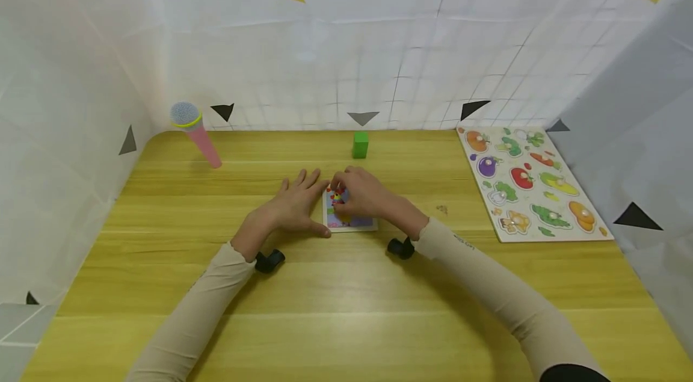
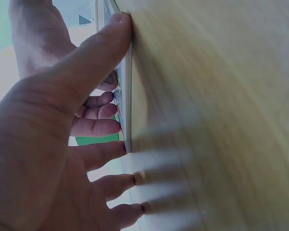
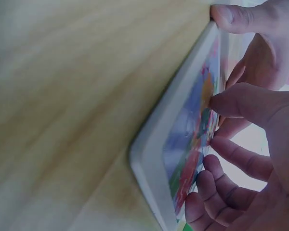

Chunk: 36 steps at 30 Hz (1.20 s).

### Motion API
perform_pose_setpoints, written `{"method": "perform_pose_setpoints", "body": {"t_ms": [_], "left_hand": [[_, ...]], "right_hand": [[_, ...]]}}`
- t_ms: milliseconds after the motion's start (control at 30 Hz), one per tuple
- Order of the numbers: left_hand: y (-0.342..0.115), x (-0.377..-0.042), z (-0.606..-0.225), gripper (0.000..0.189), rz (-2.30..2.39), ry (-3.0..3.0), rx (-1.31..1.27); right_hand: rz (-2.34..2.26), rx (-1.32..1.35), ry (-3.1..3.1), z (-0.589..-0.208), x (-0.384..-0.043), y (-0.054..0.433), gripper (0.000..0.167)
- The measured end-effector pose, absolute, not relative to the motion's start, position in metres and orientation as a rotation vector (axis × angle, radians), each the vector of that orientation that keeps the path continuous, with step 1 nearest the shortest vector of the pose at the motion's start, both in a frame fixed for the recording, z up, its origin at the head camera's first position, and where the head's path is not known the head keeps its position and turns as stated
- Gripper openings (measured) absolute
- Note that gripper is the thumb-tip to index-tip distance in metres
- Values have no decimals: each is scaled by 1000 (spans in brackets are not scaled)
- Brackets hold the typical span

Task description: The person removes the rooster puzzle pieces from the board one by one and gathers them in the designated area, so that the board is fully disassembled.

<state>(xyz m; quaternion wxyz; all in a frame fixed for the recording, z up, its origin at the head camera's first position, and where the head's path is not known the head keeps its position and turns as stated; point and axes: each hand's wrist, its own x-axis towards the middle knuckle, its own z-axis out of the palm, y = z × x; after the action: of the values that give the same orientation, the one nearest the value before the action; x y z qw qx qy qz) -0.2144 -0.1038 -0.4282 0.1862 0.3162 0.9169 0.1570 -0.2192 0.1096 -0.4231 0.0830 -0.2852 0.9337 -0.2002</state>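
A small white-rimmed picture puzzle (image 1: 353,227) lies flat on the table, with a purple ground and a bright, many-coloured figure. My left hand (image 1: 295,204) spreads its fingers along the left side of it; in the left wrist view the thumb and forefinger touch its edge. Over the picture, my right hand (image 1: 364,192) has curled fingers, with thumb and forefinger set at a colourful puzzle piece (image 1: 337,197). The right wrist view shows those fingertips down at the picture surface (image 3: 185,137). Part of the picture is hidden beneath the right hand.
Behind the hands stands a green block (image 1: 360,145). A pink toy microphone (image 1: 203,144) with a grey head is at the back left. On the right lies a vegetable peg puzzle board (image 1: 527,189). White sheeting (image 1: 368,57) borders the wooden table (image 1: 335,322).
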Motion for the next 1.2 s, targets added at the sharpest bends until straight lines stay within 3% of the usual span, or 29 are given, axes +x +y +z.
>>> {"method": "perform_pose_setpoints", "body": {"t_ms": [800,1200], "left_hand": [[-108,-211,-432,112,485,2593,888],[-110,-216,-435,113,499,2597,914]], "right_hand": [[-582,-714,2763,-419,-221,103,43],[-535,-776,2862,-419,-216,105,37]]}}
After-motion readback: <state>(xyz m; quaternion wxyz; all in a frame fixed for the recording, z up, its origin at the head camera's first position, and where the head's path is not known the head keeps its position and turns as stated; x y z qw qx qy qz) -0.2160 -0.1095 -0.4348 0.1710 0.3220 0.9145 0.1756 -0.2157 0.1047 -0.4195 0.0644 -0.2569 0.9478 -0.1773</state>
